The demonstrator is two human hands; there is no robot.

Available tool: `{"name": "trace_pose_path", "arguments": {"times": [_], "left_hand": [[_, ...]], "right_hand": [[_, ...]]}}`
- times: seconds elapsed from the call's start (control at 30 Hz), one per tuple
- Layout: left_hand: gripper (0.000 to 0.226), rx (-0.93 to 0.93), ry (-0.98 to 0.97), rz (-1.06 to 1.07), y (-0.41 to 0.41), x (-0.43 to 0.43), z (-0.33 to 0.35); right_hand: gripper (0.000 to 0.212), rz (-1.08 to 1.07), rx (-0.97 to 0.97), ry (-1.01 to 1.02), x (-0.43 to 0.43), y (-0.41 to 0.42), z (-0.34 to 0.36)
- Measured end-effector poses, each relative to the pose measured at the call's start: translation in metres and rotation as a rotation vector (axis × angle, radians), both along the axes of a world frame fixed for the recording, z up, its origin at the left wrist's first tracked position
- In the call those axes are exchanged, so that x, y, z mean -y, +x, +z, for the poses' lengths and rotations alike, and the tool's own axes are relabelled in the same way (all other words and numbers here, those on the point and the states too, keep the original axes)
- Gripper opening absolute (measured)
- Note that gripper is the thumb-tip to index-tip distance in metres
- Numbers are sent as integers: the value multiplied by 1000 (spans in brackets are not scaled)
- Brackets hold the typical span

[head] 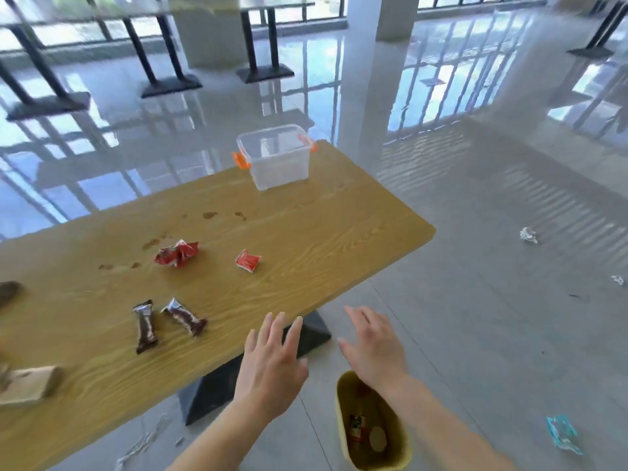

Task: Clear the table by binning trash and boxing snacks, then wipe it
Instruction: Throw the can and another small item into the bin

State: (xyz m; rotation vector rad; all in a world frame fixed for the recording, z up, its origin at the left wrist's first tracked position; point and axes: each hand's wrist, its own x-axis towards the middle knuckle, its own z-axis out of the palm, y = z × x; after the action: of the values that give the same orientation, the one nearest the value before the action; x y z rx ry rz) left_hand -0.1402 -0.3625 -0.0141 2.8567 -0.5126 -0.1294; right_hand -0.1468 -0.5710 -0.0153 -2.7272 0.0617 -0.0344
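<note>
At the desk's [306, 215] near edge, both grips are released, fingers spread: the left hand [272, 362] is over the edge and the black base [217, 392], the right hand [373, 345] above the yellow bin [341, 416] on the floor. On the desk lie two snack bars [145, 326], a crumpled red wrapper [176, 253] and a small red packet [248, 260]; a clear box [277, 158] stands at the far end. Crumpled paper [528, 234] and a blue wrapper [562, 435] lie on the floor.

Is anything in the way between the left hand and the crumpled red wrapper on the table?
No, nothing visible. Only bare tabletop lies between the left hand and the crumpled red wrapper. The nearest brown snack bar lies beside that path, not across it.
</note>
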Motion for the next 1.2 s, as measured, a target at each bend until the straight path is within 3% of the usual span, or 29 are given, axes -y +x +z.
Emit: {"name": "trace_pose_path", "arguments": {"times": [0.5, 0.9, 1.2], "left_hand": [[71, 69, 3, 455, -8, -218, 48], [68, 2, -18, 823, 16, -443, 29], [74, -207, -94, 1013, 76, -502, 7]], "right_hand": [[59, 463, 53, 47, -235, 71, 67], [61, 710, -220, 37, -468, 90, 30], [64, 766, -369, -130, -544, 96, 3]]}}
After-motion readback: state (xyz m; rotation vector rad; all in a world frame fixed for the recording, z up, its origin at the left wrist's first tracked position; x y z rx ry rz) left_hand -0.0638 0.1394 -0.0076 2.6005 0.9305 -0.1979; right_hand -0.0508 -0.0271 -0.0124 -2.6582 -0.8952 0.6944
